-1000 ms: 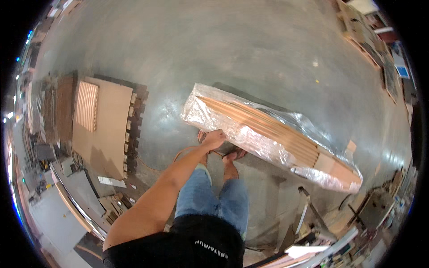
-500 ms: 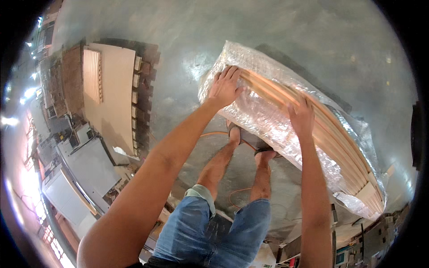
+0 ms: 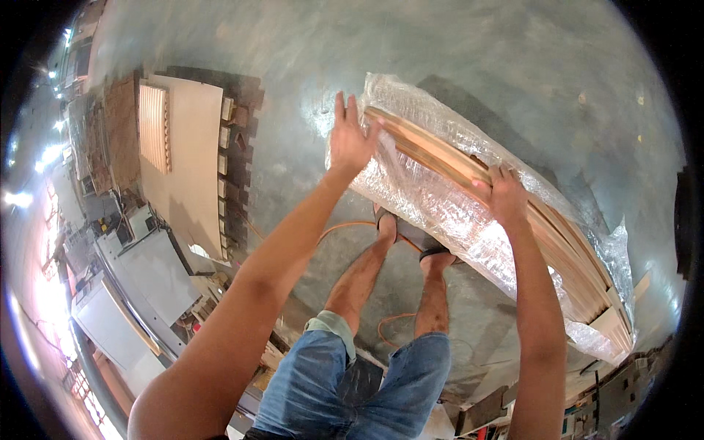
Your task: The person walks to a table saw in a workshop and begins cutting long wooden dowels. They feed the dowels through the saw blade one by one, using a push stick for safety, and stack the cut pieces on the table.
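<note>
Lengthwise, wrapped wood bundle (image 3: 469, 198) from upper left to lower right.

A smooth grey concrete floor (image 3: 293, 66) carried everything. On it to the right lay a long bundle of wooden boards (image 3: 513, 220) in clear plastic wrap, running from far centre toward the near right, while a flat stack of pale boards (image 3: 183, 161) on dark wooden blocks sat well apart on the left. An orange cable (image 3: 348, 227) snaked over the floor between them, by the person's sandalled feet (image 3: 411, 238).
</note>
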Motion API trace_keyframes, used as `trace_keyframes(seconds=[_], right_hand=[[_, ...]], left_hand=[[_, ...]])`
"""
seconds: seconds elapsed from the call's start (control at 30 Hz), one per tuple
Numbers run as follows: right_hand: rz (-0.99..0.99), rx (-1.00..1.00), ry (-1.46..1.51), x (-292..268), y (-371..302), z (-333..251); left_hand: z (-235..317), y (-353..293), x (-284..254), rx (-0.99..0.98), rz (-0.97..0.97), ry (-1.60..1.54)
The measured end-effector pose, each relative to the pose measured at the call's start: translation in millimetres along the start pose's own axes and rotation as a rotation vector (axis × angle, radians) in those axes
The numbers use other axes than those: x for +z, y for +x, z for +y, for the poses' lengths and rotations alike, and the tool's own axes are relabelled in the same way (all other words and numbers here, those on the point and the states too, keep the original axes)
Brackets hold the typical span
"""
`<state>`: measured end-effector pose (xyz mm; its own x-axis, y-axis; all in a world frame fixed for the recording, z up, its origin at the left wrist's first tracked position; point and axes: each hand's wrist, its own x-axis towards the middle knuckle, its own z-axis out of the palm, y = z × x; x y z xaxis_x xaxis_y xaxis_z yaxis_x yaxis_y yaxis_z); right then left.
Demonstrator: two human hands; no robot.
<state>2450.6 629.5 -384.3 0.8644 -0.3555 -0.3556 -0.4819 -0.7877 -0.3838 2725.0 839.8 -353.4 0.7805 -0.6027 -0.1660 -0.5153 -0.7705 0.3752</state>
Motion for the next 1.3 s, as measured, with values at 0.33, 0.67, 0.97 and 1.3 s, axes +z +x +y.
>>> trace_keyframes(seconds=[0.33, 0.67, 0.97, 1.3], right_hand=[[-0.052, 0.082, 0.44, -68, -96, -82], [-0.171, -0.012, 0.41, -175, -187, -207], [-0.367, 0.447, 0.131, -276, -333, -121], [-0.078, 0.399, 0.036, -367, -352, -255]], left_hand=[[54, -21, -154, 0.242, -0.644, 0.374], [19, -134, -303, 0.605, -0.624, 0.521], [-146, -166, -619, 0.244, -0.137, 0.687], [-195, -209, -697, 0.068, -0.015, 0.81]])
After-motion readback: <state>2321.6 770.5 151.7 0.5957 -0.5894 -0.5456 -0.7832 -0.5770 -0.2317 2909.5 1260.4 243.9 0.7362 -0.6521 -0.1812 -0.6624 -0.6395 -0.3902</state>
